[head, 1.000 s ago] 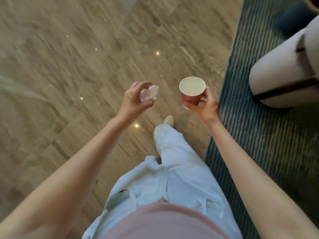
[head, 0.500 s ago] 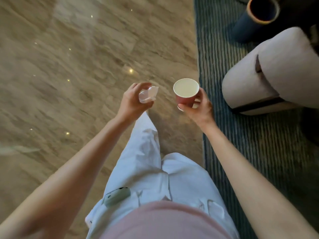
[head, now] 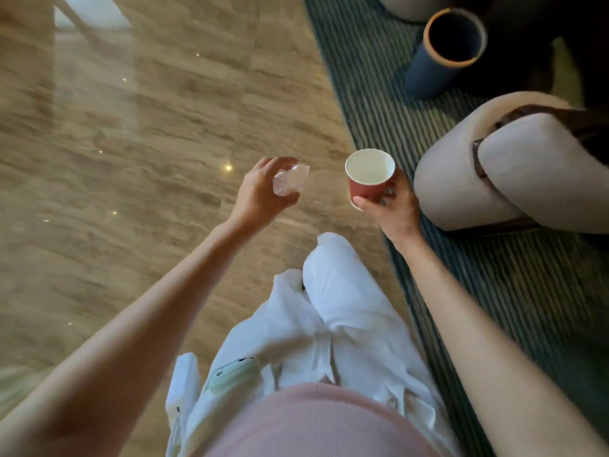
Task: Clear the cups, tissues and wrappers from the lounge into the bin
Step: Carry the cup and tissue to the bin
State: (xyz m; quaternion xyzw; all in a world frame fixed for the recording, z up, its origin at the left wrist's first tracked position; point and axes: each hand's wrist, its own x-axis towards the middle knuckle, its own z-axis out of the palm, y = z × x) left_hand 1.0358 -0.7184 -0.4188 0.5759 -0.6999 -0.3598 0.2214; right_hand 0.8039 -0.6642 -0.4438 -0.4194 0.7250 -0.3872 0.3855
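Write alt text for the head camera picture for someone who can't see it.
Seen from above, a walking person's right hand holds an empty red paper cup and the left hand holds a crumpled clear wrapper. A dark cylindrical bin stands ahead on striped carpet, beside a pale armchair.

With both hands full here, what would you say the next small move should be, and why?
Probably keep walking toward the blue cylindrical bin ahead on the rug: the left hand holds a crumpled wrapper, the right hand a red paper cup, neither above its opening.
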